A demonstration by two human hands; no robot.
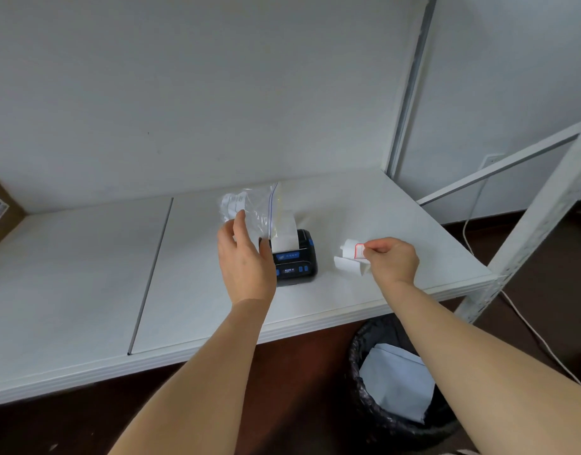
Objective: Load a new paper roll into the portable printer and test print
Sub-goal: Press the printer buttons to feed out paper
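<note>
Printer [295,262]: we see a small black box with blue buttons, upright on the white shelf, a strip of white paper [285,233] rising from its top.
Paper roll [350,257]: we see it white, red-edged label, just right of the printer.

White shelf board [85,274] against pale wall [184,77], dark floor [299,372], black bin [374,418] below
</note>
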